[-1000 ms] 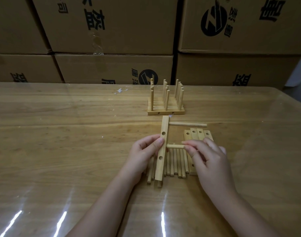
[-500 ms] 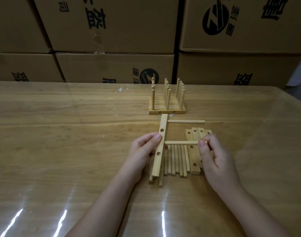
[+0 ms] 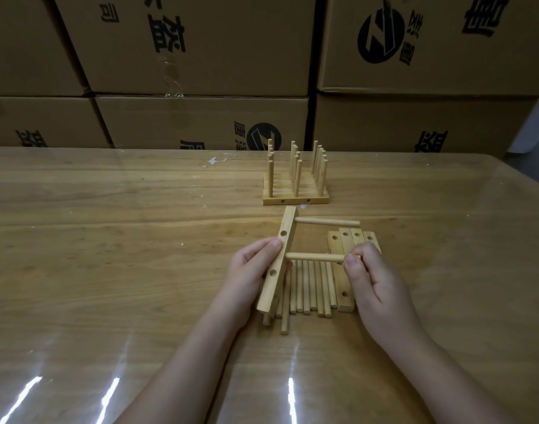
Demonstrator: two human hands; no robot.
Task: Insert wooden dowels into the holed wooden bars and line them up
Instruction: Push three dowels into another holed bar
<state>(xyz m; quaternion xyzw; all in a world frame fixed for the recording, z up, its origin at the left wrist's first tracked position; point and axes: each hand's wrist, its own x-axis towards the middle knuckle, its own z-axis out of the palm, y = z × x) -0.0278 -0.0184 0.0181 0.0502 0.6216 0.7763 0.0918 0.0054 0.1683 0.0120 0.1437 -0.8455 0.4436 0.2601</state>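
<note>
Left hand (image 3: pixel 247 273) gripping holed bar (image 3: pixel 269 287), right hand (image 3: pixel 375 283) pinching dowel (image 3: pixel 314 257); loose dowels (image 3: pixel 311 286) beneath

A wide wooden table (image 3: pixel 109 270) with a glossy clear covering fills the room's near side. Bright streaks of light (image 3: pixel 109 393) gleam along its near edge. A few small white scraps (image 3: pixel 213 162) lie near its far edge. Behind the table, brown cardboard boxes (image 3: pixel 201 56) printed with black characters and round logos stand stacked like a wall.

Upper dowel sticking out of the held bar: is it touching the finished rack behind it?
Apart. Head view shows bare table between the upper dowel and the finished rack.
</note>
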